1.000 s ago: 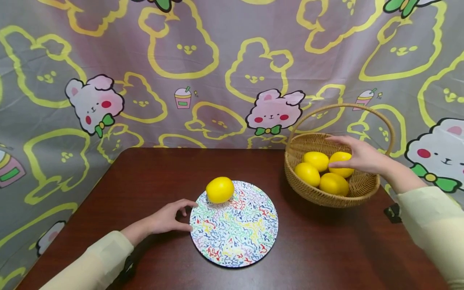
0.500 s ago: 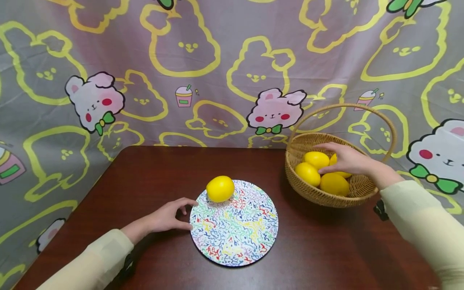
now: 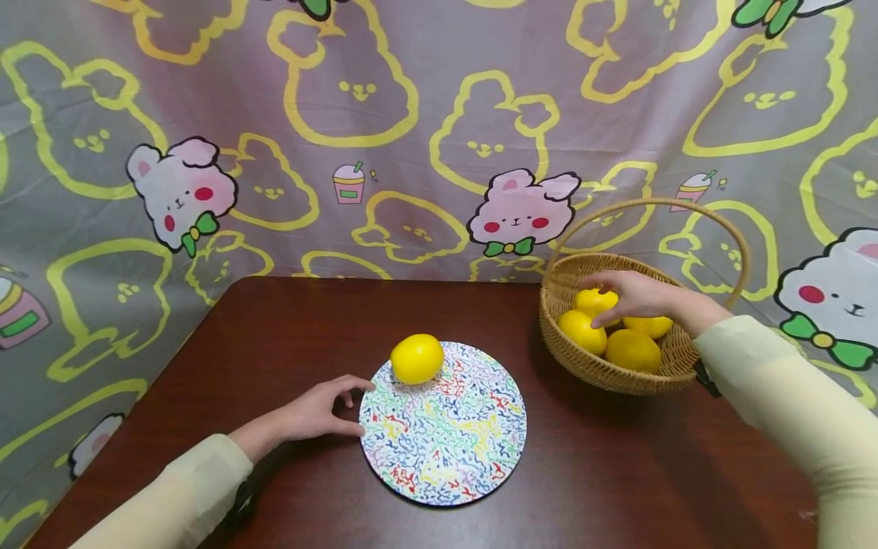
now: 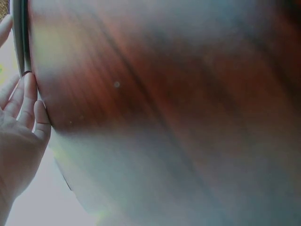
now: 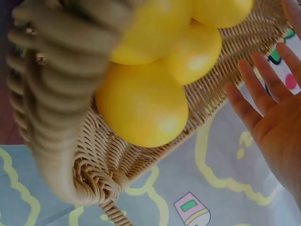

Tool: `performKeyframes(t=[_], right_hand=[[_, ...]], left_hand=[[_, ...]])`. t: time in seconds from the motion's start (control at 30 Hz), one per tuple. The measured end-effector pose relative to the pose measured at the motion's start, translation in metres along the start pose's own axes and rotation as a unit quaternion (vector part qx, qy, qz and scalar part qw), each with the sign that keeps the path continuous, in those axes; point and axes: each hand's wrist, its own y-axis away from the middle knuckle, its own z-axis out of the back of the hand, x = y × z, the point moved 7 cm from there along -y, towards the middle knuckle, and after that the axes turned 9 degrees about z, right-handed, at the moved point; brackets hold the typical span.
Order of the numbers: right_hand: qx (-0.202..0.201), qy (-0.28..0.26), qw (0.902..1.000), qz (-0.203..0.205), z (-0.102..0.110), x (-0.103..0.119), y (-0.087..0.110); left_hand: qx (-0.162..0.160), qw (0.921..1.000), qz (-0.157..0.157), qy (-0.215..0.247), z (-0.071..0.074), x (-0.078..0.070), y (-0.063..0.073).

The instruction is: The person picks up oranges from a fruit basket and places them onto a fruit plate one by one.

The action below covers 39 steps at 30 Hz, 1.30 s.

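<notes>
On the table lies a flat round board (image 3: 453, 442) with multicoloured squiggles, and one lemon (image 3: 417, 359) sits near its back left edge. My left hand (image 3: 312, 412) rests at the board's left side, thumb and fingers spread along the rim; the left wrist view shows its fingertips at the edge. Over the wicker basket (image 3: 572, 358) at the right, my right hand (image 3: 638, 294) hovers with relaxed, parted fingers. It partly hides several lemons (image 3: 632, 351) inside. In the right wrist view the fingers (image 5: 264, 87) stand apart from the lemons, holding nothing.
The basket's tall arched handle (image 3: 652, 201) rises behind the right hand. A patterned cloth (image 3: 411, 91) hangs right behind the back edge of the dark wooden table (image 3: 309, 320).
My right hand has moved left and slightly lower over the basket, from the right-hand lemons toward the left ones. The left hand, board and lemon on it stay put.
</notes>
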Motion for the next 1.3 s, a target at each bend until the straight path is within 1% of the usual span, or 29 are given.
performKeyframes(t=[0.13,0.3,0.53,0.73,0.87,0.97,1.13,1.3], right_hand=[[0.018,-0.008,0.9998,-0.002,-0.008,-0.004,-0.004],[0.037,-0.017,0.9992,-0.005,-0.016,-0.010,-0.008],[0.054,-0.037,0.9977,-0.013,-0.028,-0.017,-0.008],[0.034,-0.049,0.9982,0.001,-0.033,-0.014,-0.007],[0.024,-0.056,0.9981,-0.006,-0.037,-0.015,-0.006],[0.024,-0.060,0.9979,-0.006,-0.043,-0.017,-0.006],[0.023,-0.054,0.9983,0.006,-0.057,-0.019,-0.006],[0.009,-0.048,0.9987,0.017,-0.061,-0.022,-0.009]], left_hand=[[0.002,1.0000,0.003,0.001,0.000,-0.001,0.000],[0.002,1.0000,-0.003,0.002,0.001,-0.002,0.000],[0.002,0.9999,-0.009,0.004,0.002,-0.002,0.000],[-0.008,0.9996,-0.026,-0.004,0.002,-0.003,-0.001],[-0.010,0.9997,-0.021,-0.006,0.002,0.000,-0.002],[-0.012,0.9997,-0.018,-0.007,0.002,0.000,-0.001],[-0.006,0.9997,-0.022,-0.002,0.000,-0.001,0.000],[-0.003,0.9997,-0.025,0.002,-0.001,-0.001,0.000]])
